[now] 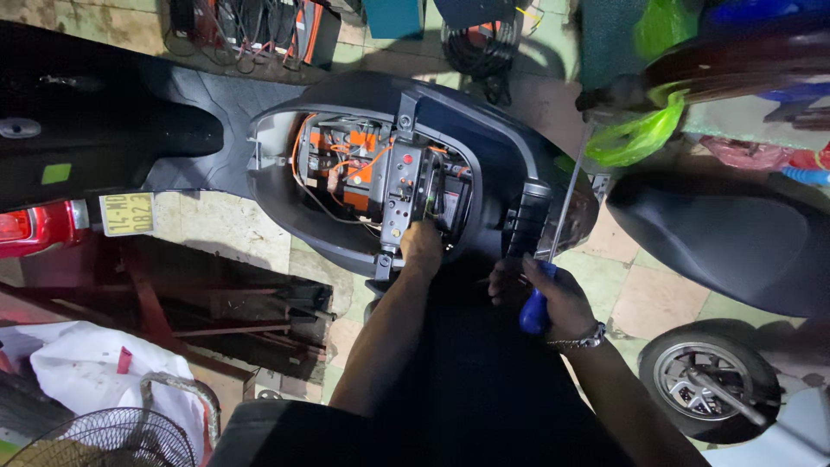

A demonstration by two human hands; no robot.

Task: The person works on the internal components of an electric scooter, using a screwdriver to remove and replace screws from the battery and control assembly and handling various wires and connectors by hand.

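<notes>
Gripping a blue-handled screwdriver (545, 285), the right hand (553, 298) flanks the left hand (422, 246), fingers curled inside the scooter compartment (363, 173).

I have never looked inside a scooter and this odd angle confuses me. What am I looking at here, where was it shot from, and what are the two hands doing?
The single picture comes from a camera worn on the person's head, looking down past their own arms. Below them stands a dark grey plastic-bodied scooter with its seat compartment opened up. Inside you see an orange block with wires and a black metal bracket running across the opening. The left hand reaches into that opening at the bracket's near end; what its fingers grip is hidden. The right hand holds a long screwdriver with a blue handle, its thin metal shaft pointing away from the person. Around it stand other scooters, a wire fan guard and a green plastic bag on a tiled floor.
</notes>
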